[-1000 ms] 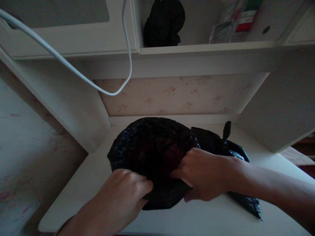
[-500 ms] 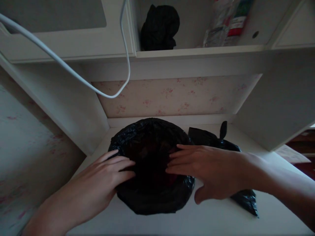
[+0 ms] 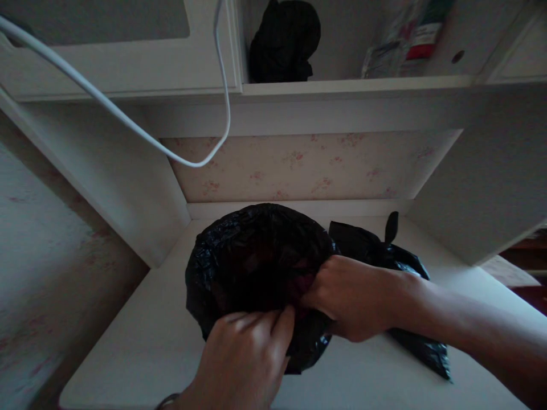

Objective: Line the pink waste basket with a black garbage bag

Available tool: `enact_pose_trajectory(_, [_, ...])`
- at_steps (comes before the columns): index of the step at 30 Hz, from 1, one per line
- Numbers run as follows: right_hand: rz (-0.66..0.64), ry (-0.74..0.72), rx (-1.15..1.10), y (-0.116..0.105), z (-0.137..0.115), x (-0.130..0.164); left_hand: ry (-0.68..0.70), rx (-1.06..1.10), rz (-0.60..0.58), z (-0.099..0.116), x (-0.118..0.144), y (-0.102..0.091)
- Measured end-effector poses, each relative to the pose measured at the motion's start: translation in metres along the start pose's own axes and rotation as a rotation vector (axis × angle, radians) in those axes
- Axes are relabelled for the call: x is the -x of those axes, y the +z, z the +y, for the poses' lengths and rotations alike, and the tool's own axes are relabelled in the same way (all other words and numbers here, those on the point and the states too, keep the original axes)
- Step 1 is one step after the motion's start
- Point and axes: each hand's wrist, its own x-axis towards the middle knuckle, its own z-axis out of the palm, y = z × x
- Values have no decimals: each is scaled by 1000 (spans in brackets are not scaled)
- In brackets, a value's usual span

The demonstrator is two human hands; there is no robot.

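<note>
A round bin lined with a black trash bag stands on the white surface, its mouth facing up. The bag is folded out over the rim, and inside is dark with a faint reddish tint. At the near rim, my left hand is closed over the bag's edge, fingers curled into the mouth. My right hand grips the bag at the right side of the rim, its fingertips partly hidden inside.
Another black plastic bag lies right of the bin, partly behind my right forearm. A white cable hangs across the upper left. On the shelf above sit a black bundle and clear bottles. White side panels flank the surface.
My left hand has moved from the left rim to the near rim and closed there. The right hand has gone from spread fingers to gripping the bag's edge.
</note>
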Motion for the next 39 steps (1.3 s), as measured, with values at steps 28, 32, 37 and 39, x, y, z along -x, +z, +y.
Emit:
enact_pose_trajectory(28, [284, -49, -303, 8, 10, 42, 216, 41, -67, -79, 21, -40])
enact_pose_trajectory(32, [278, 17, -310, 11, 13, 47, 115, -162, -14, -95, 38, -48])
enact_pose_trajectory(37, [289, -52, -266, 4, 2, 32, 207, -154, 23, -57, 38, -45])
enact_pose_trajectory(39, [262, -82, -260, -1, -2, 19, 212, -47, 28, -34, 25, -40])
